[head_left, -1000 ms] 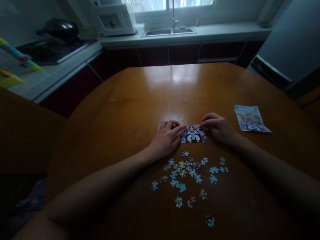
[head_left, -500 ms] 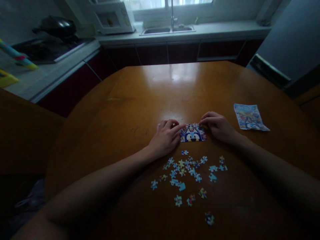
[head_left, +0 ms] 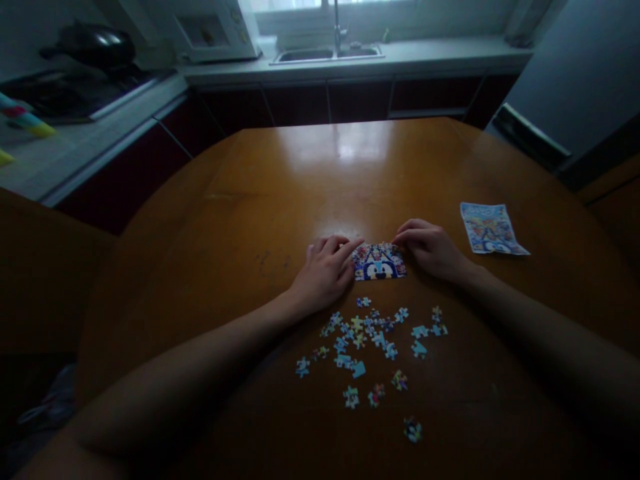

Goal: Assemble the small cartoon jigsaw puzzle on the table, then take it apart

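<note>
Blue partial puzzle (head_left: 379, 268) between both hands (head_left: 325, 272) (head_left: 431, 251) at its upper corners, grip unclear

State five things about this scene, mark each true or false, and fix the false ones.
1. The left hand is at the left side of the joined puzzle section. True.
2. Loose pieces lie on the table, nearer the camera than that section. True.
3. The printed sheet lies left of the left hand. False: the printed sheet lies to the right of the right hand.
4. The right hand's fingers are at the section's far right corner. True.
5. The microwave stands on the table. False: the microwave stands on the counter.
</note>
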Action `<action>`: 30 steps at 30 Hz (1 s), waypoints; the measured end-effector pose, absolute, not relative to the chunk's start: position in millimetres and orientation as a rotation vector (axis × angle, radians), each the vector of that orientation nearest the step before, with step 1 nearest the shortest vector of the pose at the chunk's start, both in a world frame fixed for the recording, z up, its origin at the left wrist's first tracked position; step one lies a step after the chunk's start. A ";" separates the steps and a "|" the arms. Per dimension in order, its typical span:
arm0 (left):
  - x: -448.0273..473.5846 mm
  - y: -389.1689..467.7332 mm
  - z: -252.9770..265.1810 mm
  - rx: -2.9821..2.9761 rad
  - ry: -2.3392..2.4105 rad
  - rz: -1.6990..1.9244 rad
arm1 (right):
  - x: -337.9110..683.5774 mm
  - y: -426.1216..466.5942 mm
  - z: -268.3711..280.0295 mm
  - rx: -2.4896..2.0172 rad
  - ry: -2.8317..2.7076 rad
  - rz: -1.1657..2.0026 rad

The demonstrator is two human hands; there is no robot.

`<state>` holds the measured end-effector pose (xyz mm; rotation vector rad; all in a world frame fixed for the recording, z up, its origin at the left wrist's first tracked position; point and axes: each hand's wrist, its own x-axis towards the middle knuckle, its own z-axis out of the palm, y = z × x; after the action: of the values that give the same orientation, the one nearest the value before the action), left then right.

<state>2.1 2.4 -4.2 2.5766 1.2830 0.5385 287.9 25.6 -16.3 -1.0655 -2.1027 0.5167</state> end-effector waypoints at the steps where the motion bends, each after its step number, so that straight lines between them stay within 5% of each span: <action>1: 2.1 2.5 -4.2 2.579 1.282 0.539 | 287.7 25.3 -15.9 -1.067 -2.099 0.522; 23: 3.2 3.4 -2.6 2.585 1.271 0.540 | 286.1 27.2 -13.7 -1.094 -2.052 0.488; 30: 4.7 5.2 -6.6 2.578 1.294 0.546 | 259.7 -28.8 39.6 -1.032 -2.033 0.615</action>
<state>4.7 5.2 -6.6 2.5778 1.2937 0.5463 259.7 -28.8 39.6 -1.0316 -2.0329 0.6146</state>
